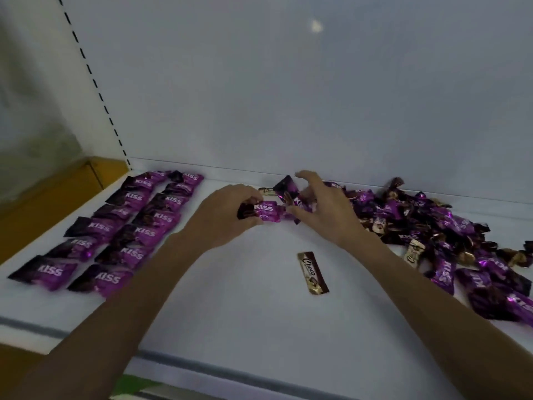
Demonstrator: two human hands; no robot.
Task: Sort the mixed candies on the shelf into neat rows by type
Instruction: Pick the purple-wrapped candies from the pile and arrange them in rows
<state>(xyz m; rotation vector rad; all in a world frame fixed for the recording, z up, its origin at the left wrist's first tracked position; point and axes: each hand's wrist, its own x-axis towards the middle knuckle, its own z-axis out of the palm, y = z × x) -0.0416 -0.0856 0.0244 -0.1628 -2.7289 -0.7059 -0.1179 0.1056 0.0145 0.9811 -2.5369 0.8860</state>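
On the white shelf, two neat rows of purple Kiss candies lie at the left. A mixed pile of purple and brown-gold candies spreads over the right side. My left hand pinches one purple Kiss candy by its left end near the shelf's back middle. My right hand sits just right of it, fingers curled around other purple candies at the pile's edge. A brown-gold Choco bar lies alone in the middle, in front of my hands.
The shelf's white back wall rises right behind the candies. A slotted upright and a yellow surface stand at the far left. A small Choco candy lies by the back wall. The shelf's front edge runs below my forearms.
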